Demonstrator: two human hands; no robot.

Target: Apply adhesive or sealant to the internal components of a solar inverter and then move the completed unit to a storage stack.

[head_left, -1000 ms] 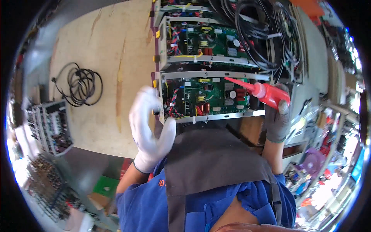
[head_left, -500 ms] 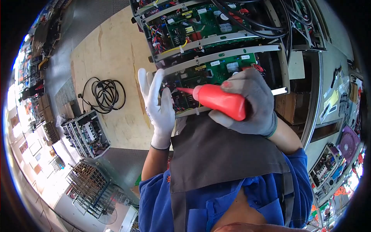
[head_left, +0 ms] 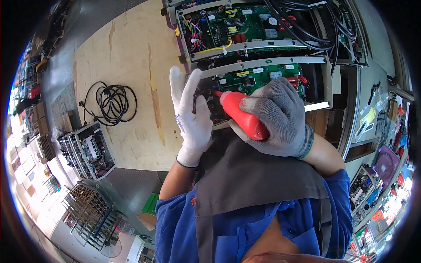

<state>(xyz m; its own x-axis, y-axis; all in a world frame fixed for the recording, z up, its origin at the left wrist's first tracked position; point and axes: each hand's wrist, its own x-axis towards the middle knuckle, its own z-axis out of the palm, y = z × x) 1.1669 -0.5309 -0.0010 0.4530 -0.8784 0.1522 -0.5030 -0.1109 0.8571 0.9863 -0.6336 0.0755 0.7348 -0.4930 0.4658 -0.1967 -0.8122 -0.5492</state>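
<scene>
My right hand [head_left: 280, 116], in a grey knitted glove, is wrapped round a red squeeze bottle [head_left: 241, 115]. The bottle lies tilted, its narrow nozzle pointing left and down into the nearest open metal chassis [head_left: 258, 61]. Inside that chassis is a green circuit board [head_left: 264, 77] with pale labels, partly covered by my right hand. My left hand [head_left: 191, 118], in a white glove, is over the chassis's left end. Two of its fingers stretch up and apart, while the thumb side bends toward the dark parts near the nozzle. The nozzle tip's exact contact is hard to make out.
Another open chassis [head_left: 245, 44] with wiring sits just beyond, with black cables [head_left: 302, 37] draped over it. A coiled black cable [head_left: 115, 103] lies on the wooden tabletop [head_left: 140, 144] at left. A smaller metal-framed unit [head_left: 90, 149] stands past the table's left edge.
The view has shifted, so the chassis appear farther right. The bottle now tilts more steeply, its nozzle lower among the parts and close to my left thumb. Both hands keep their general pose.
</scene>
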